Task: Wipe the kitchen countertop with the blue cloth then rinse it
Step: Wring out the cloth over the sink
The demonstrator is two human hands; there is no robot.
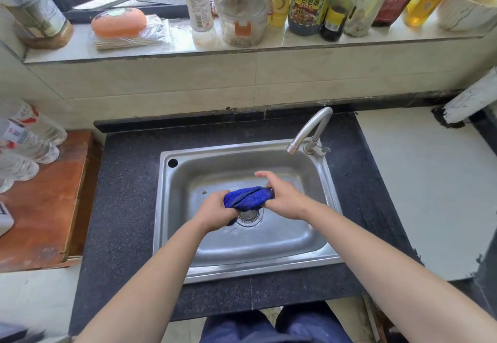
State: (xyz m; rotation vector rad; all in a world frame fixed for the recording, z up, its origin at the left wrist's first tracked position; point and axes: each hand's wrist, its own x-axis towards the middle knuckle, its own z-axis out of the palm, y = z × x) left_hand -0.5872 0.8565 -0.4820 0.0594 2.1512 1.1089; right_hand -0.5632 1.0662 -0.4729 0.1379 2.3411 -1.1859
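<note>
In the head view, a dark speckled table [126,208] filled the middle of the frame, with a steel sink [242,271] set into it. A curved tap [312,130] stood at the sink's upper right corner, its spout reaching over the basin. Pale wall tiles rose behind the table to a window ledge [161,53] across the top of the frame.

The ledge carried a crowded row: an orange-lidded tub [118,22] on a plastic packet at the upper left, two stacked clear jars [242,6] near the middle, and sauce and oil bottles [309,1] running to the upper right. At the left edge, a worn wooden board [45,208] held clear water bottles [29,141] lying on their sides. A white slab [430,181] covered the table to the right of the sink.

Over the basin, just above the drain [250,217], both hands held the blue cloth [247,197], which was bunched into a roll between them. The left hand [215,209] was curled round its left end. The right hand [282,200] gripped its right end, with one finger stretched out toward the back of the sink. Both forearms crossed the sink's near rim and hid part of it.
</note>
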